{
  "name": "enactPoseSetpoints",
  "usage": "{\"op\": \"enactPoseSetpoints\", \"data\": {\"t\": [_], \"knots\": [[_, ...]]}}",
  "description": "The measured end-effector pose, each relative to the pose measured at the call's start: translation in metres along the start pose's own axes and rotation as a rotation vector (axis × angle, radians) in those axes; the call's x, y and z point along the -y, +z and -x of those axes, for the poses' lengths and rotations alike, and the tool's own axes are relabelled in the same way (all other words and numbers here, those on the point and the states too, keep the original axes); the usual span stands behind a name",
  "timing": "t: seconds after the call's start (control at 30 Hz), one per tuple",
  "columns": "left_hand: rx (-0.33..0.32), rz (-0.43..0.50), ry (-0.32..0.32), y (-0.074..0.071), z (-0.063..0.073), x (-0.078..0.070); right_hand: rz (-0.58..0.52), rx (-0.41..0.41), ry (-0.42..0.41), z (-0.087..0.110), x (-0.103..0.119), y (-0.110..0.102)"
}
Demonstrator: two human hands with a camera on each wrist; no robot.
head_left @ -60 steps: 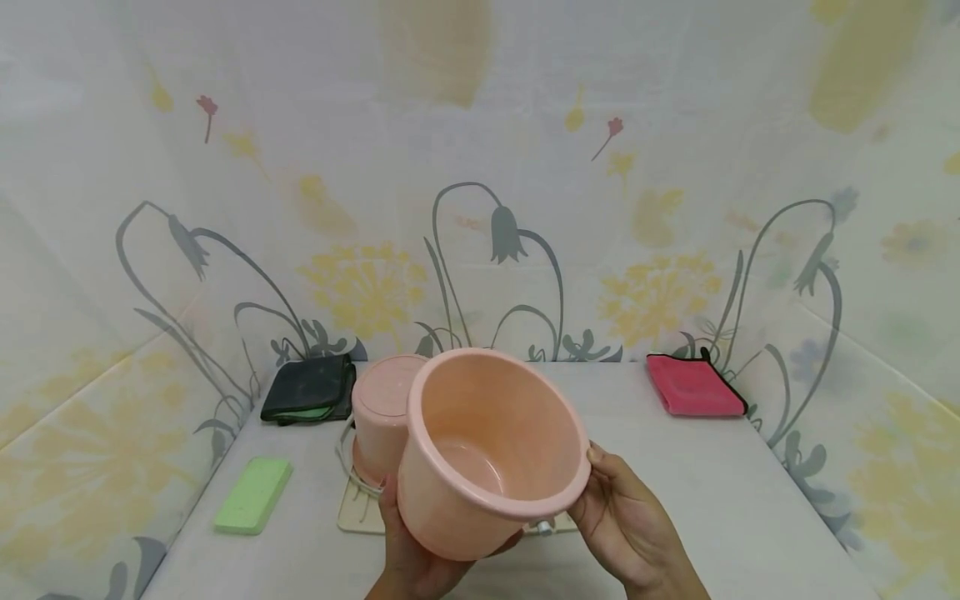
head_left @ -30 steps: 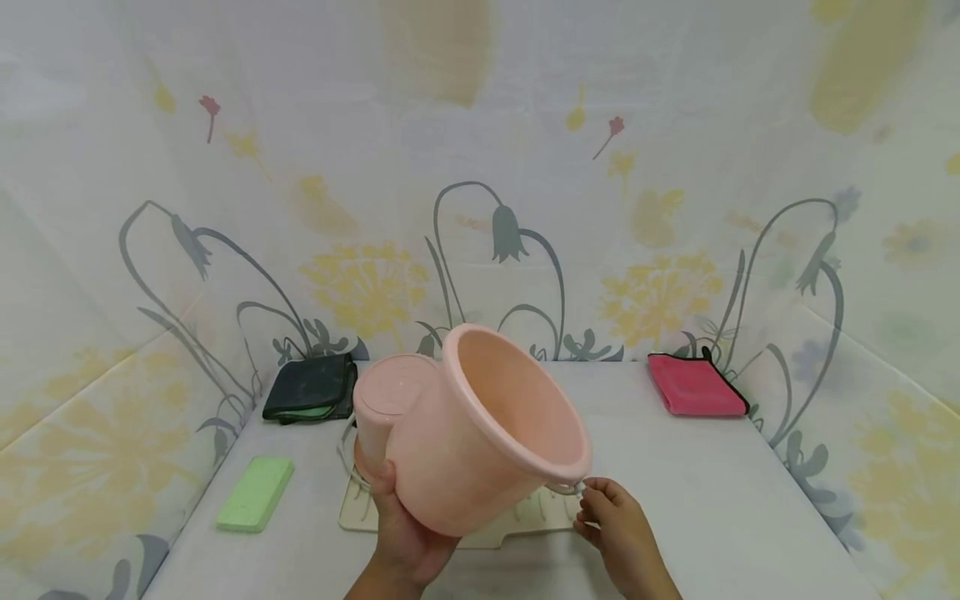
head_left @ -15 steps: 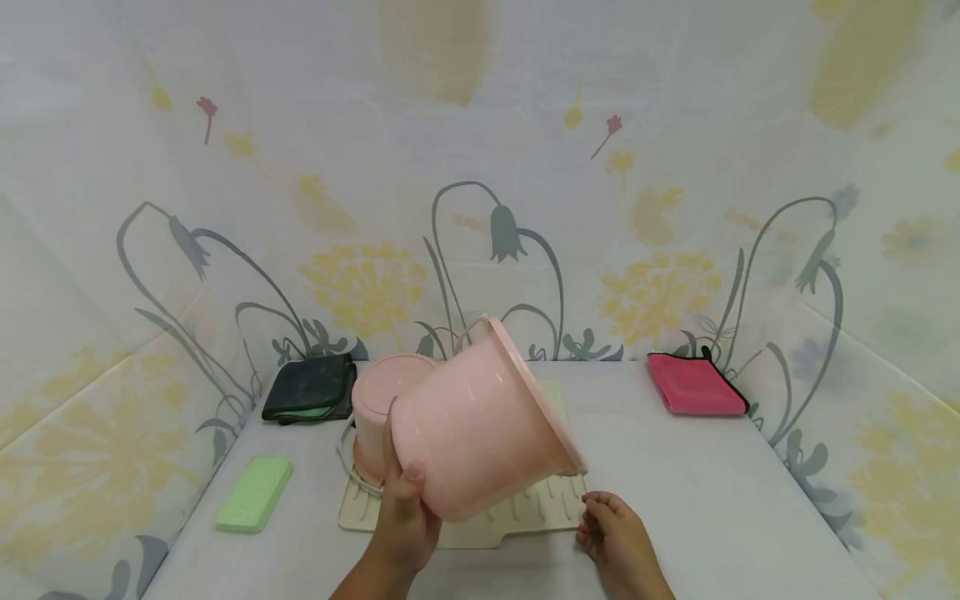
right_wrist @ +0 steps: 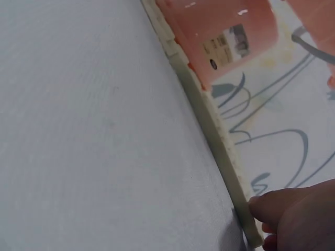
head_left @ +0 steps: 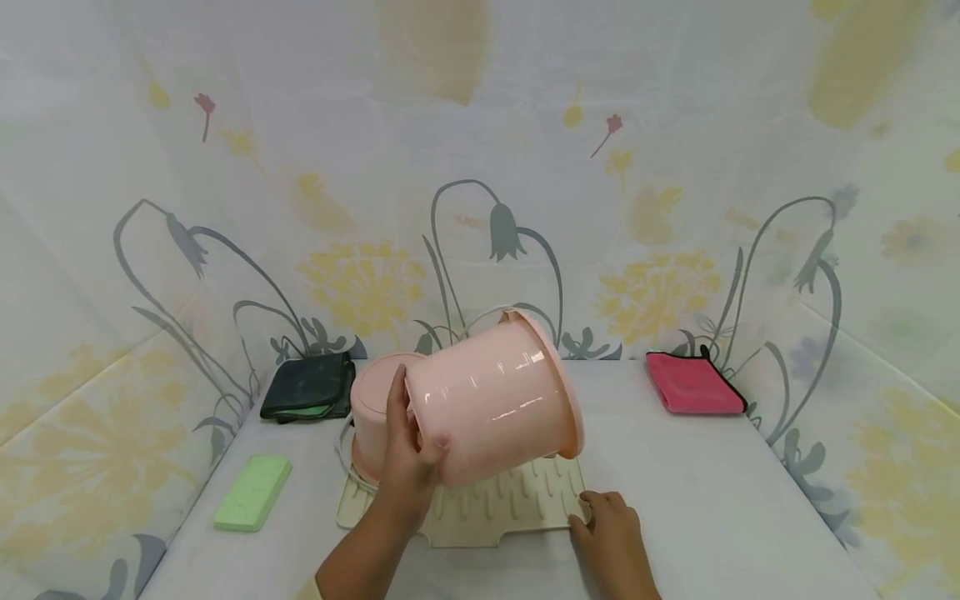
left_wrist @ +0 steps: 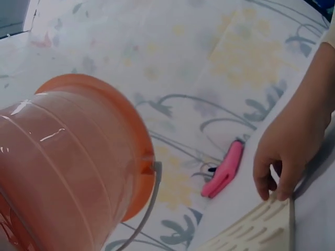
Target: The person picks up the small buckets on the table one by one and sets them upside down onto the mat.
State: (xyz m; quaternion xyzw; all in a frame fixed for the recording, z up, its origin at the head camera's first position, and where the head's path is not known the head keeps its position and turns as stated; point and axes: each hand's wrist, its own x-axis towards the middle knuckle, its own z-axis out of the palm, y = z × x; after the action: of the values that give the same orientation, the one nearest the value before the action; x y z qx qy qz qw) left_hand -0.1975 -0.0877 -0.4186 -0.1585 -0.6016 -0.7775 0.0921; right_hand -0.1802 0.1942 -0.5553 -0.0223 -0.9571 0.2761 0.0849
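My left hand [head_left: 411,467] grips a pink plastic bucket [head_left: 495,392] around its base, in the head view. The bucket is held in the air on its side, mouth to the right, and its wire handle [left_wrist: 156,193] hangs by the rim in the left wrist view. Thumb and fingers of my right hand [head_left: 611,533] pinch the right front corner of a cream ridged draining board [head_left: 510,510]. That same pinch shows in the left wrist view. Behind the held bucket, a second pink bucket [head_left: 371,417] stands upside down on the board's left part.
A light green sponge-like block [head_left: 252,493] lies at the left of the white table [head_left: 720,508]. A folded dark cloth or pouch [head_left: 309,387] is at the back left. At the back right sits a folded pink cloth [head_left: 693,383] with black edging. Patterned sheets surround the table.
The bucket's mouth has turned from facing me to facing right. My right hand has let go of its rim, moved down and taken hold of the draining board's corner.
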Motion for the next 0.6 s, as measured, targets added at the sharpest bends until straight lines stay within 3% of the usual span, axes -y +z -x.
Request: {"op": "enactPoseSetpoints", "data": {"t": [0.07,0.33,0.6], "knots": [[0.002,-0.036,-0.019,0.000,-0.004,-0.001,0.034,0.001,-0.003,0.001,0.001,0.000],[-0.041,-0.366,-0.086,0.008,-0.012,-0.008,0.062,0.027,-0.080,0.007,-0.008,0.000],[-0.041,-0.554,-0.068,0.009,-0.024,-0.004,0.039,0.043,-0.106,0.007,-0.015,0.000]]}}
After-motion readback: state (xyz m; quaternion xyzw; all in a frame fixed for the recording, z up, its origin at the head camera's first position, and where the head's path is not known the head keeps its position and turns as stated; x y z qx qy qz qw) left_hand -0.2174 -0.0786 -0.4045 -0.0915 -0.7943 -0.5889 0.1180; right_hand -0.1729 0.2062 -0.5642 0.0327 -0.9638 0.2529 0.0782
